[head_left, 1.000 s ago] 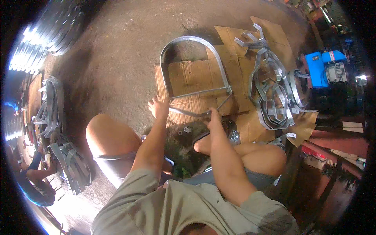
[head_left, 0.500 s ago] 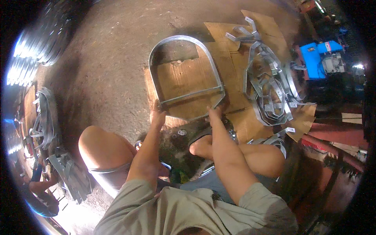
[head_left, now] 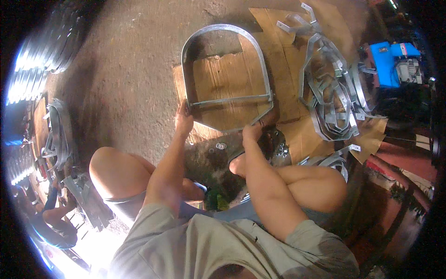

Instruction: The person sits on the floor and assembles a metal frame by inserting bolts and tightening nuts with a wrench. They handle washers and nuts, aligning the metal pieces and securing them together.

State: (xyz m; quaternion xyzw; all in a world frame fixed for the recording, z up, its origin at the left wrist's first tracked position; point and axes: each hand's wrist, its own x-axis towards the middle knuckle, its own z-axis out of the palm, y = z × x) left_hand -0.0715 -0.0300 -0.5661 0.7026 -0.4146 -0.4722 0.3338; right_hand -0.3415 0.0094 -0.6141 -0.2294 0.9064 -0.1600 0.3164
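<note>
A grey metal strap frame (head_left: 226,27), arched at the far end, lies over a piece of cardboard (head_left: 209,74) on the floor in front of me. A straight crossbar (head_left: 232,99) spans it, and the near end narrows in angled bends. My left hand (head_left: 184,122) is closed on the frame's left side by the crossbar's end. On the near right edge, my right hand (head_left: 252,133) is closed around the strap, its fingertips partly hidden. Close to my right foot are several small bolts (head_left: 282,149), and a few washers (head_left: 220,146) lie between my arms.
Bent metal straps (head_left: 327,100) are heaped on cardboard to the right, with a blue machine (head_left: 384,63) beyond. Shiny metal strips (head_left: 44,58) are stacked far left, more bent straps (head_left: 59,132) nearer. Another person (head_left: 58,228) is at the lower left.
The whole view has shifted slightly. My right hand has slid left along the frame's near edge, away from its right corner. My left hand stays by the crossbar's left end.
</note>
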